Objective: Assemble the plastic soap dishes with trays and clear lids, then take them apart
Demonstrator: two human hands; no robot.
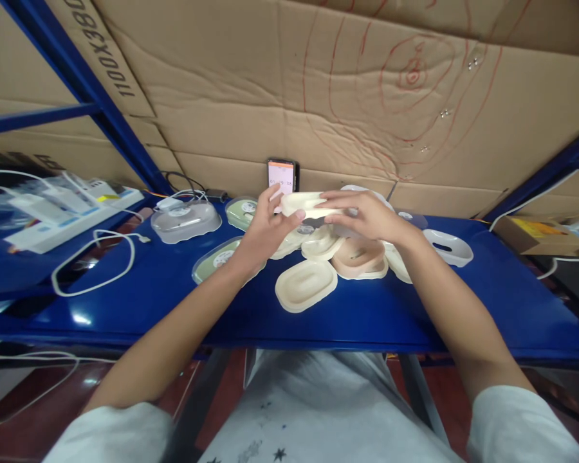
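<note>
Both hands hold a cream oval tray [305, 203] in the air above the blue desk [174, 302]. The left hand [265, 230] has its grip closed on the tray's left end, fingers curled up along the edge. The right hand [367, 215] has its grip closed over the right end, fingers spread on top. Beneath them lies a cluster of similar trays [318, 270], and a phone [281, 175] stands just behind.

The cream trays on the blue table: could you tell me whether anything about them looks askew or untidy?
Yes: the cream trays lie in a loose, overlapping heap under both hands, tilted at different angles, while one sits apart, flat.
</note>
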